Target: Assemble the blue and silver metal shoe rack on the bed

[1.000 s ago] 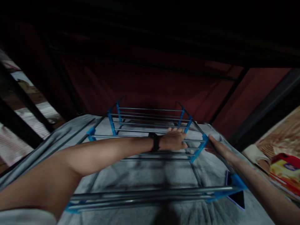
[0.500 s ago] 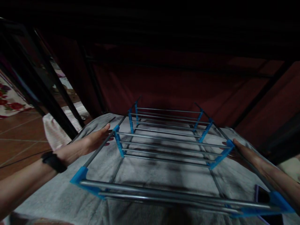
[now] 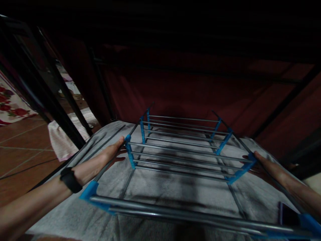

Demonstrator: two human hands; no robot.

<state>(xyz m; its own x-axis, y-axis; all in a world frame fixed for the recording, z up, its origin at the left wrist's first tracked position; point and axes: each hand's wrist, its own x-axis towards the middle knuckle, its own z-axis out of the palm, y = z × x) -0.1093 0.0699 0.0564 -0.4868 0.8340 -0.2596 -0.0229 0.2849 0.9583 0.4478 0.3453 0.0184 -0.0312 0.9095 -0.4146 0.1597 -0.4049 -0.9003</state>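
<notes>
A rack point(image 3: 180, 150) of grey metal tubes with blue plastic brackets lies in front of me, resembling a shoe rack. My left hand point(image 3: 112, 155), with a black wristband, is at its left side tube. The thumb rests by a blue bracket point(image 3: 130, 152) and the fingers curl beneath, on the inner side. On the opposite side my right hand point(image 3: 267, 165) is around the right tube next to another blue bracket point(image 3: 242, 169), its fingertips showing inside the frame. Under the rack is a grey blanket point(image 3: 160, 189).
A loose dark rod point(image 3: 105, 142) lies on the blanket at left. Beneath the rack's near right corner is a phone-like dark object point(image 3: 288, 214). Dark metal posts point(image 3: 42, 83) stand at left, with a striped cloth point(image 3: 62, 137) beside them. A dark red curtain point(image 3: 175, 87) hangs behind.
My left hand has moved forward and right along the tube, its thumb now down against the bracket. The rack appears slightly farther right in view, and my right hand stays at its bracket.
</notes>
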